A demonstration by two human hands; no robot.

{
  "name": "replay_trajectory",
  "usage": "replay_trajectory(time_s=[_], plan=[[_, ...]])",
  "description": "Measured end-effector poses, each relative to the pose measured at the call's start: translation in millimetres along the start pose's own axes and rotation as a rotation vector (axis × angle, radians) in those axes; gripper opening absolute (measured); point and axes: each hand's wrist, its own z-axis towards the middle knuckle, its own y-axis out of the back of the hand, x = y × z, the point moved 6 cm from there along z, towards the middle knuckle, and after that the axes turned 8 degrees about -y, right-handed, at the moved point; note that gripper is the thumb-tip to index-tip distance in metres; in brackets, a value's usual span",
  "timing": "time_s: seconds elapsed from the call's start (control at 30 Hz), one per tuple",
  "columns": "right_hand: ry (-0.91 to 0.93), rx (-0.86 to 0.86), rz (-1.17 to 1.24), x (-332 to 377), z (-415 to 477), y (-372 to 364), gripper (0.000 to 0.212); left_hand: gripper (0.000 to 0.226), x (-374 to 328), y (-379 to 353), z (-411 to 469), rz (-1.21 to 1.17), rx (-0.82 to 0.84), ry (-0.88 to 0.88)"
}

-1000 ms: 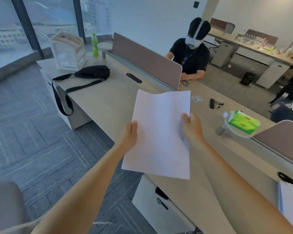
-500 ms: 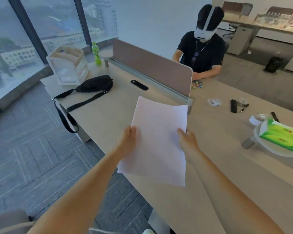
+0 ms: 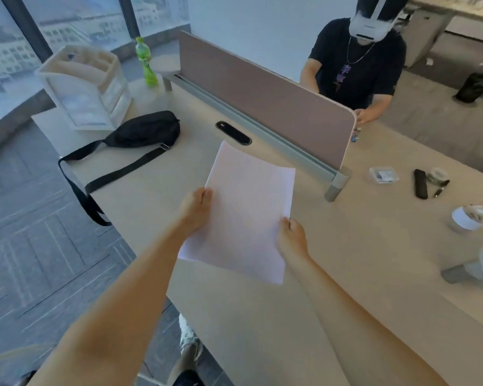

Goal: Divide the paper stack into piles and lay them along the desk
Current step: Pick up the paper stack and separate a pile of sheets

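Observation:
A thin pile of white paper (image 3: 246, 213) hangs just above the beige desk (image 3: 262, 316), tilted with its far corner toward the partition. My left hand (image 3: 195, 207) grips its left edge, thumb on top. My right hand (image 3: 292, 238) pinches the right edge near the lower corner. Whether the sheets touch the desk I cannot tell.
A black sling bag (image 3: 142, 133) and a white drawer organiser (image 3: 87, 84) sit at the far left, with a green bottle (image 3: 145, 62) behind. A pink partition (image 3: 262, 98) runs along the desk. A person in a headset (image 3: 357, 62) sits opposite. Small items (image 3: 420, 183) lie right.
I have moved left along the desk, carrying the paper with both hands. The pile has come lower and closer to the bag end; the green tissue box has left the view.

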Motion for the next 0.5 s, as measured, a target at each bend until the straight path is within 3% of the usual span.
replay_trajectory(time_s=[0.23, 0.5], plan=[[-0.101, 0.153, -0.069, 57.7, 119.6, -116.7, 0.032, 0.034, 85.9, 30.7, 155.7, 0.115, 0.082, 0.066], [-0.267, 0.225, 0.032, 90.3, 242.4, -235.8, 0.032, 0.031, 173.3, 35.3, 322.0, 0.300, 0.189, 0.051]])
